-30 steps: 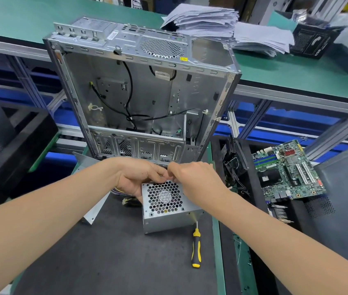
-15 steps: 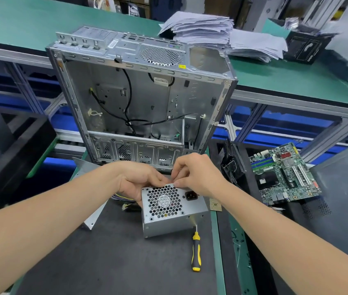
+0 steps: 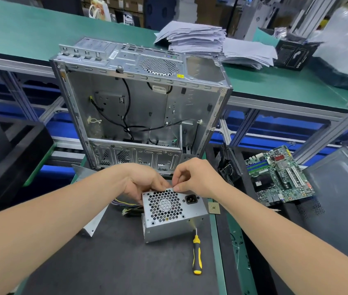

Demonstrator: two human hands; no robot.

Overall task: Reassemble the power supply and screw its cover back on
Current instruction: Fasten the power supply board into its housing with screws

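Power supply (image 3: 169, 211) mid-counter (image 3: 105, 262). Left hand (image 3: 145, 184) grips its 10 o'clock corner; right hand (image 3: 196, 179) pinches the 12 o'clock rim, screw unseen. Seat cover flush, start screws by finger before fetching screwdriver (image 3: 197, 255) at 5 o'clock.

I see a long green counter (image 3: 30, 33) on aluminium framing (image 3: 9, 63) behind, paper stacks (image 3: 200, 37) on it, and shelved boxes (image 3: 130, 2) beyond, evenly lit.
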